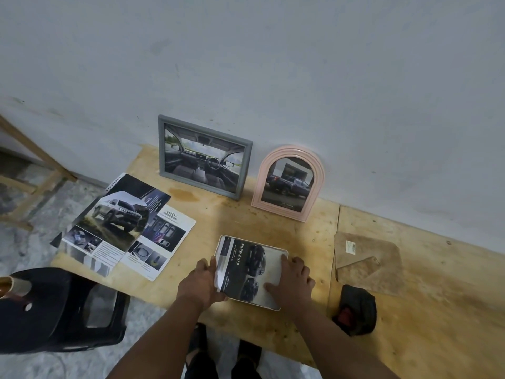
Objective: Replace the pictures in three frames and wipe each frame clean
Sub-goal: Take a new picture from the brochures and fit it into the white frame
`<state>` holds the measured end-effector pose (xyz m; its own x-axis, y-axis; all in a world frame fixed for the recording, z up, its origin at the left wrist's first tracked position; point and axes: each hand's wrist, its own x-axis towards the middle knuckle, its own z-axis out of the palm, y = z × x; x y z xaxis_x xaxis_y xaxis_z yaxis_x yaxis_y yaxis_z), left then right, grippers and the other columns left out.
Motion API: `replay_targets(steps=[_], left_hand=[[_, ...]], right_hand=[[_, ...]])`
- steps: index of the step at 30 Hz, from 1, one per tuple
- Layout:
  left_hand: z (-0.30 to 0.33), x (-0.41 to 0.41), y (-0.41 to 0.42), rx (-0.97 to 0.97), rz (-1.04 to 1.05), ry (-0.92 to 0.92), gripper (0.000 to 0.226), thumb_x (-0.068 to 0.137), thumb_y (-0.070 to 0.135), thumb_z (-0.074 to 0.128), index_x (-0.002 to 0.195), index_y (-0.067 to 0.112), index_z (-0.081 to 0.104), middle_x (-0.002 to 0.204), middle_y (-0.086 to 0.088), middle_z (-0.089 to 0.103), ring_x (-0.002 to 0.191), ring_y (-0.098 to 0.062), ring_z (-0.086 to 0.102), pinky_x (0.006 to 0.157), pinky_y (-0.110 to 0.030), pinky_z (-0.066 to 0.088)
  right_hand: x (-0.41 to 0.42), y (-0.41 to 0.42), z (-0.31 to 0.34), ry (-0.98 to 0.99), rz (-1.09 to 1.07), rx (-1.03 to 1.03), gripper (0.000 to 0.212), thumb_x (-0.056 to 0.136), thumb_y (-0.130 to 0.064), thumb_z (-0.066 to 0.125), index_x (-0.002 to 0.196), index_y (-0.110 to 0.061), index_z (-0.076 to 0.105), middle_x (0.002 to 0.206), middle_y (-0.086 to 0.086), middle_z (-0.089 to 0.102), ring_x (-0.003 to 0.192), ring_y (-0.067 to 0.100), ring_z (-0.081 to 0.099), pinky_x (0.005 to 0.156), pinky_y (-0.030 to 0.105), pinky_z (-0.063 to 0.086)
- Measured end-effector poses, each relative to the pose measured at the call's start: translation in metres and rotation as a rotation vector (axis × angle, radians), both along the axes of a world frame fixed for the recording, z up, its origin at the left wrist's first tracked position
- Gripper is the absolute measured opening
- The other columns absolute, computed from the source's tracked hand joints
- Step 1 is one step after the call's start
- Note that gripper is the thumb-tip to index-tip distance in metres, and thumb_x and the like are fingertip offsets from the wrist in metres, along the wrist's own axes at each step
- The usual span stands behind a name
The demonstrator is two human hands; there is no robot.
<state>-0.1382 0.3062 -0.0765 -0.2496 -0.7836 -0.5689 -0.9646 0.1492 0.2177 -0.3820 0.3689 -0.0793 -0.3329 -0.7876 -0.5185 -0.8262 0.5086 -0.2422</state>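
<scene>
Both hands are working the white rounded-corner picture frame (252, 272), which is lying flat on the pale plywood tabletop (273, 222) near its front edge, between the loose car brochure pages (123, 228) on the left and the beige folded cloth (369, 261) on the right. The left hand (203, 283) is curling round the frame's left edge, fingertips pinching what looks like the glossy car print against it; the right hand (293, 277) is lying spread, fingers fairly straight, pressing down on the pale right side. Behind, the grey rectangular frame (203, 157) and the pink arched frame (289, 181) are leaning on the wall, each showing a car picture. I'd say this is the third frame being fitted. The risk, as I'm judging it: the print is lifting along that left edge, so a sideways push could crease it or seat it crooked. Bare fingers are also likely smudging the face, and the frame is sitting close enough to the front edge to slide off.
</scene>
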Motion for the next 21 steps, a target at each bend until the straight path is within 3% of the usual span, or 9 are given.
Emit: replay_targets(steps=[6, 12, 16, 21], left_hand=[[0.000, 0.001, 0.000, 0.002, 0.002, -0.004, 0.114, 0.078, 0.064, 0.077, 0.161, 0.022, 0.011, 0.150, -0.004, 0.033, 0.130, -0.025, 0.055, 0.100, -0.039, 0.055], [-0.002, 0.002, 0.001, 0.009, 0.005, -0.004, 0.113, 0.077, 0.064, 0.077, 0.161, 0.024, 0.012, 0.148, -0.003, 0.034, 0.129, -0.025, 0.055, 0.100, -0.040, 0.055], [-0.001, 0.004, 0.000, 0.012, 0.002, 0.007, 0.112, 0.077, 0.064, 0.077, 0.160, 0.024, 0.013, 0.145, -0.003, 0.036, 0.127, -0.025, 0.055, 0.098, -0.041, 0.055], [-0.004, 0.005, 0.001, 0.008, 0.016, 0.027, 0.113, 0.077, 0.064, 0.077, 0.161, 0.025, 0.014, 0.149, -0.003, 0.036, 0.129, -0.024, 0.056, 0.099, -0.040, 0.055]], right_hand=[[0.000, -0.014, 0.002, 0.042, 0.019, 0.064, 0.112, 0.078, -0.065, 0.071, 0.160, -0.023, 0.007, 0.161, 0.011, 0.011, 0.147, 0.036, 0.018, 0.115, 0.056, 0.027], [0.003, -0.011, -0.004, 0.068, 0.043, 0.055, 0.111, 0.081, -0.065, 0.068, 0.160, -0.021, 0.004, 0.162, 0.011, 0.009, 0.148, 0.036, 0.015, 0.115, 0.056, 0.028], [0.001, -0.009, -0.001, 0.008, 0.013, 0.006, 0.101, 0.079, -0.062, 0.071, 0.158, -0.030, 0.018, 0.162, 0.007, 0.011, 0.149, 0.033, 0.012, 0.116, 0.055, 0.024], [0.001, -0.006, 0.008, -0.024, -0.023, -0.099, 0.083, 0.076, -0.055, 0.074, 0.148, -0.042, 0.034, 0.157, -0.002, 0.023, 0.145, 0.027, 0.021, 0.116, 0.053, 0.023]])
